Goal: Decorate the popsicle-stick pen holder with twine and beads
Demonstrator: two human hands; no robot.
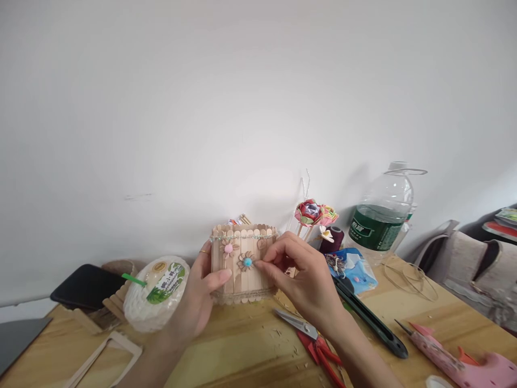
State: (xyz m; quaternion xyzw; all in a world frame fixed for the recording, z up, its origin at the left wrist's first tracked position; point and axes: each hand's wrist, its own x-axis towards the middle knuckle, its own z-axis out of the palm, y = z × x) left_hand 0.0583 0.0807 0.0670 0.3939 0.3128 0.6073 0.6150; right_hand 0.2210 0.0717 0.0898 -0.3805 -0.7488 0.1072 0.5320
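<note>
My left hand (205,283) grips a craft-stick box (242,280) by its left side, thumb across the front. The box has scalloped stick ends, a glittery cord near the top and twine round the bottom. On its front sit a brown-petalled flower with a pink pompom centre (228,248) and another with a blue pompom centre (247,262). Thumb and forefinger of my right hand (301,269) are pinched together at the right edge of the blue-centred flower. Whatever lies between those fingertips is too small to make out.
Red-handled scissors (297,323), a dark utility knife (371,318) and a pink glue gun (456,350) lie to the right. Behind them stand a large bottle (379,215) and paper flowers (311,211). At left are a coconut (139,307) and a black phone (83,288).
</note>
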